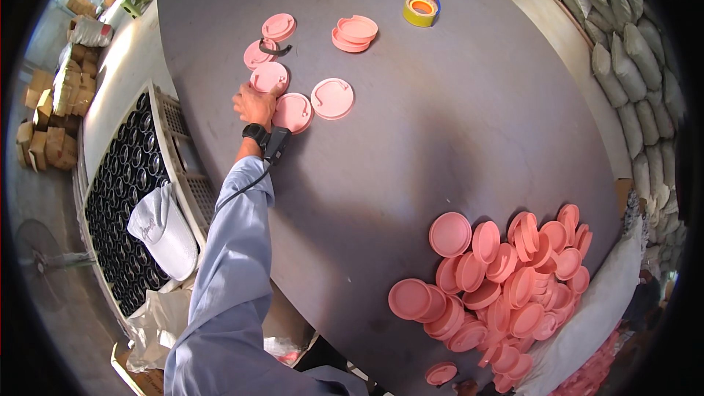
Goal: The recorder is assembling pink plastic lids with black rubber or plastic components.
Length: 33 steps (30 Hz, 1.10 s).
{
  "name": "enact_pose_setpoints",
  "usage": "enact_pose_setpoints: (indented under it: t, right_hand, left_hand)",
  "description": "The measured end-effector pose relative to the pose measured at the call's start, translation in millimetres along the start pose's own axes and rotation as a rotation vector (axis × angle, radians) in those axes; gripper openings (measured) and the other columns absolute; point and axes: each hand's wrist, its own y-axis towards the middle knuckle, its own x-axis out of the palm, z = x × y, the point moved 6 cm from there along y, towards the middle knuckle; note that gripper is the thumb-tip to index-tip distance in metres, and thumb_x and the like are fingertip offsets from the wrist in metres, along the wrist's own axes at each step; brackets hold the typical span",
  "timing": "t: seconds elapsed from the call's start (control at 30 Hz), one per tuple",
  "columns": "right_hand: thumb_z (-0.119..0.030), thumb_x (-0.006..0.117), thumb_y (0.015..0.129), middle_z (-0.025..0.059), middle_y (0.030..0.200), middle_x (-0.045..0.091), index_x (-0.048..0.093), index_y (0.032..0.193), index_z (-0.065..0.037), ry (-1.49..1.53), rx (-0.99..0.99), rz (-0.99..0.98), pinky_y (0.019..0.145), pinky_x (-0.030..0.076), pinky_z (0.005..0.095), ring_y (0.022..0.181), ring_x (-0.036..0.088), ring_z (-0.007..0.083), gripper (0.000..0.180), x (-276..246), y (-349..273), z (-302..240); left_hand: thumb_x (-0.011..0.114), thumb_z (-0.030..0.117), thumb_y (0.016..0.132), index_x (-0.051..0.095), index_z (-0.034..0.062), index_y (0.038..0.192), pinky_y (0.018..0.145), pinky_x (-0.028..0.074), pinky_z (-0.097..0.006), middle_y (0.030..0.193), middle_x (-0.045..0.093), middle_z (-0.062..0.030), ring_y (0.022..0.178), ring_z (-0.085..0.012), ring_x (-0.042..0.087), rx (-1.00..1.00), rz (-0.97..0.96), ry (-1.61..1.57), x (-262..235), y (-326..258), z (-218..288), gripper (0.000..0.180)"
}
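My left hand (255,105), with a watch on its wrist, reaches to the far left of the table. Its curled fingers grip the near edge of a round pink lid (270,75). Another pink lid (293,113) lies just right of the hand, and one more (332,98) beside that. Farther off, a black curved strip (276,48) lies over a pink lid (257,56). At the lower rim, a small brownish patch beside a lone pink lid (441,373) may be my right hand; its fingers cannot be made out.
A heap of pink lids (524,301) covers the table's near right, beside a white sack (587,323). Two stacked lids (355,32) and a yellow tape roll (420,12) lie farther back. Left of the table stands a crate of black round parts (125,176), with a white cap (165,231) on it.
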Motion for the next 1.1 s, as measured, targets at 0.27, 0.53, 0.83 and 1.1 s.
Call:
enact_pose_setpoints:
  t: [0.27, 0.53, 0.83, 1.1]
  right_hand:
    - [-0.030, 0.057, 0.097, 0.0160, 0.089, 0.071, 0.070, 0.101, -0.007, 0.052, 0.043, -0.034, 0.075, 0.053, 0.0461, 0.083, 0.067, 0.0324, 0.027, 7, 6, 4]
    - [-0.028, 0.056, 0.098, 0.0155, 0.090, 0.071, 0.070, 0.103, -0.006, 0.110, 0.072, -0.037, 0.077, 0.053, 0.0456, 0.084, 0.066, 0.0317, 0.026, 17, 6, 21]
    - [-0.025, 0.056, 0.099, 0.0150, 0.091, 0.071, 0.069, 0.105, -0.005, 0.165, 0.124, 0.020, 0.080, 0.053, 0.0450, 0.085, 0.065, 0.0310, 0.025, 19, -14, 62]
    - [-0.016, 0.090, 0.058, 0.0174, 0.072, 0.064, 0.060, 0.079, -0.003, -0.032, 0.037, 0.204, 0.064, 0.049, 0.0498, 0.068, 0.061, 0.0419, 0.039, 38, -7, 71]
  left_hand:
    - [0.087, 0.000, 0.078, 0.041, 0.0088, 0.146, 0.086, 0.061, -0.037, 0.119, 0.068, -0.0179, 0.101, -0.0230, 0.070, 0.366, -0.095, -0.580, 8, -1, 14, 0.083]
    - [0.072, -0.007, 0.088, 0.040, 0.0068, 0.144, 0.074, 0.060, -0.030, 0.110, 0.071, -0.0154, 0.091, -0.0171, 0.070, 0.207, -0.346, -0.968, 0, 13, 9, 0.066]
    - [0.072, -0.005, 0.088, 0.049, -0.0026, 0.137, 0.086, 0.060, -0.030, 0.117, 0.072, -0.0135, 0.100, -0.0187, 0.072, 0.197, -0.824, -1.444, -37, -109, 109, 0.055]
    - [0.072, -0.003, 0.091, 0.049, 0.0004, 0.140, 0.094, 0.059, -0.030, 0.122, 0.073, -0.0109, 0.104, -0.0156, 0.073, 0.279, -1.113, -1.494, -83, -278, 178, 0.054]
